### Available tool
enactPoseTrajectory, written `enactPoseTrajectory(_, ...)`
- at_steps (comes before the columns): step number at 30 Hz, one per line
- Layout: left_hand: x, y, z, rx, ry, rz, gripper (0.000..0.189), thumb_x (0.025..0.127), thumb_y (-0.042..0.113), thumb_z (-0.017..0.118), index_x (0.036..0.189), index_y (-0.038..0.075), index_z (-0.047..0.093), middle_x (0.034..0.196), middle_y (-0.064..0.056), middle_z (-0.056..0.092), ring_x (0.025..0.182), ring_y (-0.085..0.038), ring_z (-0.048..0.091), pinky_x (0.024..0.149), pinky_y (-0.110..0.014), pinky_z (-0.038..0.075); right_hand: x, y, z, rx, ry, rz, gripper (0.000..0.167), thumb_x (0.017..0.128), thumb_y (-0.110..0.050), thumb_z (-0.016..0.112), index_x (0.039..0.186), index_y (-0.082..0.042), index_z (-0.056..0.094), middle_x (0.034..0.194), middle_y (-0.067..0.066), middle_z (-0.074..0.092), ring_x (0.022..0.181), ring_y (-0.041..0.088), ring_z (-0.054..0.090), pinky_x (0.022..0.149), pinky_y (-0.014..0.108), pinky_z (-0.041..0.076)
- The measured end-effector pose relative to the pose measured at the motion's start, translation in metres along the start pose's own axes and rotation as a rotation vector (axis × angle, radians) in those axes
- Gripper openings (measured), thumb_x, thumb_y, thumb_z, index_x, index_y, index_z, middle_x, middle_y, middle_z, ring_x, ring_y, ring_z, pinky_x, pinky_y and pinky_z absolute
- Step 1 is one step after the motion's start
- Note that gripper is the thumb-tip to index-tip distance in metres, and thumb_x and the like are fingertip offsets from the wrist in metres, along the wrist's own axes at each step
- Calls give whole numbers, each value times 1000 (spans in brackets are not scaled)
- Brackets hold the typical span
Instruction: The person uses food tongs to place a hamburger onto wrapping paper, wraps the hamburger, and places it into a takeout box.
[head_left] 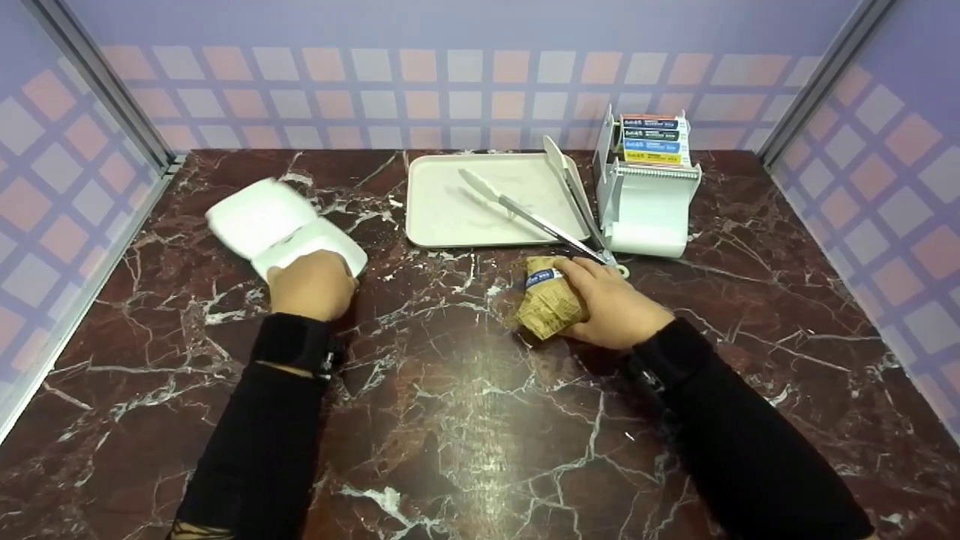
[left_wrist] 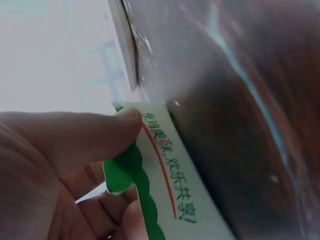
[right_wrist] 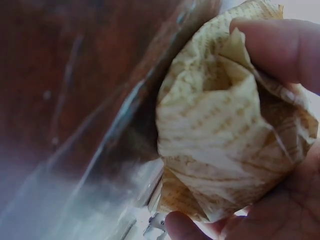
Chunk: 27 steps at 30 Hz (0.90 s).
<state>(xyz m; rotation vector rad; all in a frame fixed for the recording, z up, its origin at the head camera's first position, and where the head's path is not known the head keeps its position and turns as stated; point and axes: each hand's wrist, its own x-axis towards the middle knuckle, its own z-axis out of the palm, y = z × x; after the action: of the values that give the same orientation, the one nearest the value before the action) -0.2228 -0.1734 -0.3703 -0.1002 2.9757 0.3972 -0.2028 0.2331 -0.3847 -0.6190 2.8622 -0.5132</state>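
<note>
At the left of the table, an open white takeaway box (head_left: 259,217) lies with its lid folded back. My left hand (head_left: 311,289) pinches its near edge; in the left wrist view the thumb presses on the box's side (left_wrist: 167,170), which has a green scalloped border and printed characters. Right of centre, my right hand (head_left: 619,307) grips a parcel (head_left: 553,304) wrapped in brown printed paper with a blue label. The right wrist view shows thumb and fingers around this parcel (right_wrist: 210,125), its paper folded and creased. What is inside the paper is hidden.
A cream tray (head_left: 435,221) stands at the back centre. Spread metal tongs (head_left: 536,217) lie across it, their hinge end near my right fingers. Right of the tray is a dispenser (head_left: 652,199) with coloured label boxes and a white roll. Tiled-pattern walls enclose the back and sides.
</note>
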Motion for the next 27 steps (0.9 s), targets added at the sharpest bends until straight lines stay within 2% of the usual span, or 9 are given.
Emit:
enactPoseTrajectory(3, -3, 7, 0, 9, -22, 31, 27, 101, 29, 60, 97, 6, 74, 112, -21, 76, 100, -42, 71, 101, -71, 47, 0, 1, -1, -10, 5, -5, 105, 82, -23, 87, 167, -14, 27, 168, 25, 32, 152, 53, 33, 124, 69, 30)
enactPoseTrajectory(8, -11, 22, 2, 19, -61, 57, 26, 99, 29, 62, 89, 8, 71, 108, -20, 76, 93, -38, 72, 83, -58, 59, 0, 3, -1, -13, 0, 8, 105, 82, -21, 87, 167, -14, 26, 169, 25, 30, 153, 53, 30, 126, 69, 27)
enactPoseTrajectory(11, -15, 33, 5, 11, -92, 76, 26, 100, 31, 64, 90, 8, 71, 107, -18, 76, 93, -36, 72, 83, -55, 60, 0, 4, -1, -13, 7, 5, 104, 82, -20, 86, 167, -14, 26, 168, 25, 32, 152, 53, 31, 126, 68, 28)
enactPoseTrajectory(17, -24, 56, 15, -10, -122, 183, 27, 99, 30, 70, 81, 10, 67, 93, -12, 74, 88, -31, 70, 90, -50, 59, 0, 6, -1, -14, 14, 1, 104, 81, -20, 86, 166, -13, 27, 167, 24, 34, 149, 53, 35, 124, 68, 31)
enactPoseTrajectory(27, -45, 89, 25, 10, -153, 301, 22, 97, 26, 70, 78, 15, 67, 86, -4, 73, 79, -25, 67, 84, -45, 61, 1, 8, -2, -12, -4, 18, 106, 81, -19, 86, 167, -14, 25, 167, 23, 34, 149, 52, 36, 123, 68, 32)
